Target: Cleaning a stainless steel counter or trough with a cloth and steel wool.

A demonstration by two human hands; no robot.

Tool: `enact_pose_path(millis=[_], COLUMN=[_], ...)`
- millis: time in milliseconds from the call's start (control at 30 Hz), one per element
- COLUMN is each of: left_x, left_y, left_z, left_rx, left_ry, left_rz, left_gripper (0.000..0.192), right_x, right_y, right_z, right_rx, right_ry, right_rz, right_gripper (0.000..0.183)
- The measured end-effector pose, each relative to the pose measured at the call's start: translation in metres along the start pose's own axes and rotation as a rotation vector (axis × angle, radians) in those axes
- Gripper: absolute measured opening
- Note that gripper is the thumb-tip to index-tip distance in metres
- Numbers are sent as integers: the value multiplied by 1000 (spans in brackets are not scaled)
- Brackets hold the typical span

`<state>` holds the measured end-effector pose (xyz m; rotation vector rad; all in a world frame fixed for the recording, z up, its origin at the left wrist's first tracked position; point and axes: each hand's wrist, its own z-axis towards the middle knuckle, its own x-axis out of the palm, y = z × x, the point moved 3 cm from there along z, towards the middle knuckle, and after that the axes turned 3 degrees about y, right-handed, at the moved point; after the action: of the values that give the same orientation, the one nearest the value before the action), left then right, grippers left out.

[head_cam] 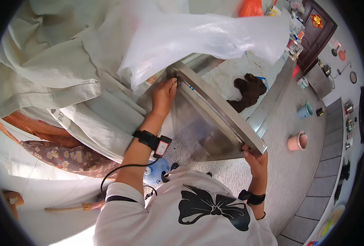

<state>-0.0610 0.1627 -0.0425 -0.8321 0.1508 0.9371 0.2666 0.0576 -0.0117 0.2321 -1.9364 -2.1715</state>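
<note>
A stainless-steel door or lid panel (219, 107) stands at a slant in front of me, with a groove along its inner edge. My left hand (163, 95) is at the panel's upper left corner, fingers closed on a small dark wiry pad (179, 80) that looks like a steel-wool scourer. With my right hand (255, 158) I grip the panel's lower right corner, thumb on the near side. Past the panel lies a stained white surface (225, 73) with a dark brown lumpy thing (249, 89) on it; its kind is unclear.
Clear plastic sheeting (206, 37) and pale cloth (47, 67) hang close on the left. A blue water bottle (157, 170) stands on the floor below. Farther right are a pink bucket (297, 142), a blue bucket (304, 110) and a dark door (315, 27).
</note>
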Motion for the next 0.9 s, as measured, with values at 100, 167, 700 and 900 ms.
enact_pose_path(millis=[100,167,700,900], left_x=[3,6,19,20], left_y=[-2,3,7,17], left_z=[-24,-43,-11,-26], left_rx=[-28,-21,-176,-182], left_ry=[-31,-38,-303,-214], left_rz=[-56,-60,-39,-7], left_gripper=[15,16,18,15], right_x=[-2,-3,-2,-4], right_y=[-2,-2,0,0], right_z=[-2,-3,-3,-2], right_rx=[5,10,34,43], right_ry=[-1,2,-73,-30], right_rz=[0,2,-61,-62], right_gripper=[40,40,33,31])
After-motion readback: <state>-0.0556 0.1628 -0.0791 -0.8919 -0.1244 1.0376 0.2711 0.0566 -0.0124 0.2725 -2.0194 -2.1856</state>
